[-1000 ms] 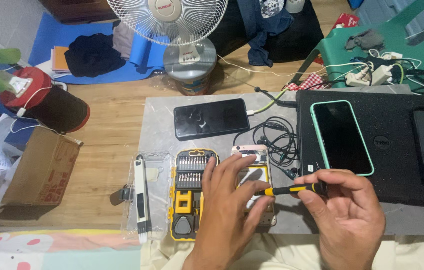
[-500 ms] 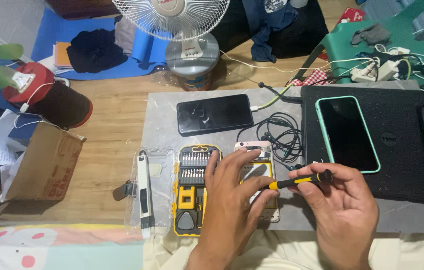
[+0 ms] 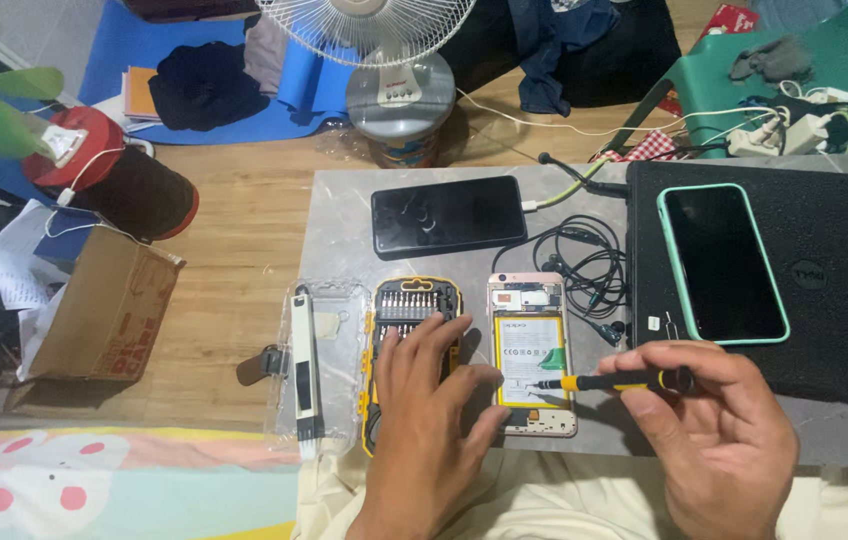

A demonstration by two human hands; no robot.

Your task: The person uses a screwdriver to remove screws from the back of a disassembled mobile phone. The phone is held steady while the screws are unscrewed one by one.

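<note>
Screwdriver (image 3: 609, 381) pinched by right hand (image 3: 719, 440) over opened phone (image 3: 531, 352); left hand (image 3: 434, 400) spread beside earphones (image 3: 584, 262).

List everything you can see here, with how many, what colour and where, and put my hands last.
opened phone: one, pink frame, back off, on the grey mat between the hands
screwdriver: one, yellow and black, tip on the opened phone
bit set case: one, yellow and black, left of the opened phone
black phone: one, cable plugged in, top of the mat
green-cased phone: one, on the black laptop
earphones: one black tangle, right of the opened phone
desk fan: one, white, on the floor
cardboard box: one, brown, left
left hand: on the bit set case and phone edge
right hand: holding the screwdriver
</note>
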